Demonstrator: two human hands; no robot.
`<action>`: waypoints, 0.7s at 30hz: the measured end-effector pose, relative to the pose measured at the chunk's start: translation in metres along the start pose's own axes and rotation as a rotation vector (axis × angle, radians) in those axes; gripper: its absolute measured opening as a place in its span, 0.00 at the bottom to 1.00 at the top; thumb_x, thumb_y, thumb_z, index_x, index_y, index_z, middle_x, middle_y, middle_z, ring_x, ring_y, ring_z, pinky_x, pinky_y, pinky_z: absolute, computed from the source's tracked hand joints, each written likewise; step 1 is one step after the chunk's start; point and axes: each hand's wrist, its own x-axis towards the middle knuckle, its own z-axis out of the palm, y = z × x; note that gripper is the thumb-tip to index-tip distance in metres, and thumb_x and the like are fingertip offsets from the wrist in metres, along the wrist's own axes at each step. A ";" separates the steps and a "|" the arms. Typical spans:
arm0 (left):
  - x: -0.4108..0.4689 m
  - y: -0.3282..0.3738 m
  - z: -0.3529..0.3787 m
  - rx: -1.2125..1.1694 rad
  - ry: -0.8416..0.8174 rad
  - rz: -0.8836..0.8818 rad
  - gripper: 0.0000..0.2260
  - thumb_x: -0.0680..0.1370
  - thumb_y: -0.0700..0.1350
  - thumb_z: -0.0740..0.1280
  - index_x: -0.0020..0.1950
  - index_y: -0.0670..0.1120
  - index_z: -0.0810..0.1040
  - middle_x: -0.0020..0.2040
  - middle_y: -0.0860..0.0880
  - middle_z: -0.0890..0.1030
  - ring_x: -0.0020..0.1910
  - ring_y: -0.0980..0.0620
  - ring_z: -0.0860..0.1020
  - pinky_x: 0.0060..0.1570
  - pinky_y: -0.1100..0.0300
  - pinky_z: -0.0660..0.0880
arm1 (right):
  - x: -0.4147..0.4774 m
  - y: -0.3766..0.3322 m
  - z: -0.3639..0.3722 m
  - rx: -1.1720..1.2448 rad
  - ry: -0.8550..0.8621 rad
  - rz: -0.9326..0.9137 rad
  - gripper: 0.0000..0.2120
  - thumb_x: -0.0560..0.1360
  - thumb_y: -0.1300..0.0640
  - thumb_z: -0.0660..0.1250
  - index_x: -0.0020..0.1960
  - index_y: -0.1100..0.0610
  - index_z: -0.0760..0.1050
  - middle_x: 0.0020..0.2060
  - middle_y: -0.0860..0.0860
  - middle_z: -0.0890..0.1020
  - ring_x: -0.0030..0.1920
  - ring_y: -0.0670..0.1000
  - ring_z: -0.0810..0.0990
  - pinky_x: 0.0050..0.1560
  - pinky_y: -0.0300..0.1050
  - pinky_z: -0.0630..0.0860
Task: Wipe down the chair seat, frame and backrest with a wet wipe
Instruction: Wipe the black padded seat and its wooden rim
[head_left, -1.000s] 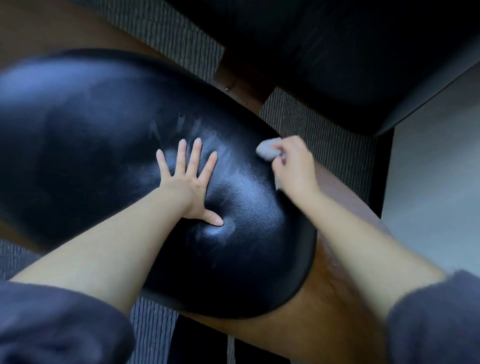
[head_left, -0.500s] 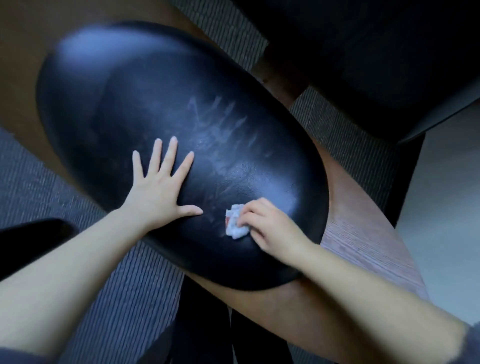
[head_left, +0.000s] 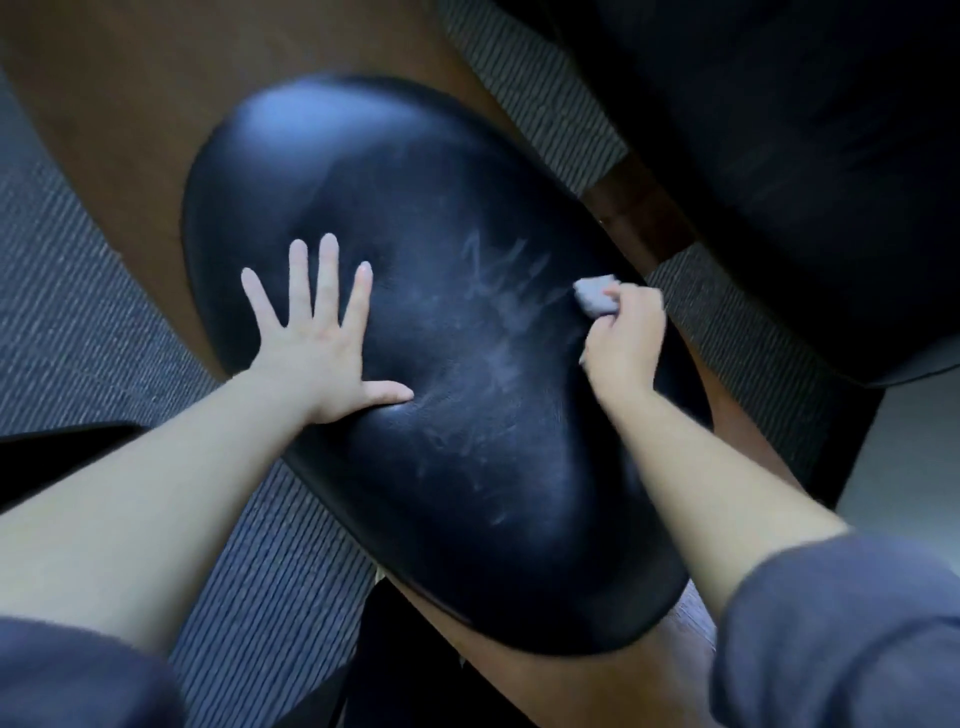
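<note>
1. Right hand (head_left: 621, 345): grip is holding, fingers curling round a small crumpled pale wet wipe (head_left: 595, 297) and pressing it on the right edge of the rounded glossy black leather-look chair cushion (head_left: 467, 493).
2. Left hand (head_left: 317, 348): grip is lying wide, fingers spreading flat, palm pressing on the cushion's left-middle.
3. Whitish streaks (head_left: 498, 291) are showing on the cushion between the hands.
4. Curved brown wooden chair frame (head_left: 130, 104) is sitting under the cushion, with grey ribbed carpet (head_left: 78, 312) lying beneath.
5. A second dark seat (head_left: 779, 156) is showing top right, too dim for detail.
</note>
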 end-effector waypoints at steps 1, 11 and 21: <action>0.001 0.001 0.000 -0.005 -0.029 -0.002 0.57 0.63 0.81 0.47 0.71 0.46 0.22 0.68 0.38 0.18 0.71 0.34 0.24 0.65 0.25 0.38 | 0.013 -0.008 0.008 -0.020 0.043 0.169 0.19 0.68 0.68 0.53 0.51 0.59 0.77 0.52 0.58 0.75 0.50 0.61 0.74 0.53 0.53 0.74; 0.006 0.000 -0.014 -0.042 -0.232 -0.020 0.56 0.65 0.81 0.50 0.63 0.47 0.15 0.62 0.39 0.13 0.60 0.37 0.15 0.63 0.25 0.32 | 0.035 -0.043 0.034 0.094 -0.056 -0.119 0.18 0.65 0.70 0.56 0.48 0.61 0.80 0.49 0.58 0.81 0.52 0.59 0.78 0.57 0.48 0.72; 0.006 0.001 -0.018 -0.052 -0.276 -0.026 0.55 0.65 0.80 0.49 0.60 0.46 0.13 0.60 0.38 0.12 0.61 0.35 0.15 0.62 0.25 0.32 | -0.010 -0.064 0.035 0.257 -0.224 -0.373 0.17 0.66 0.74 0.56 0.39 0.59 0.80 0.40 0.45 0.80 0.48 0.40 0.78 0.52 0.39 0.74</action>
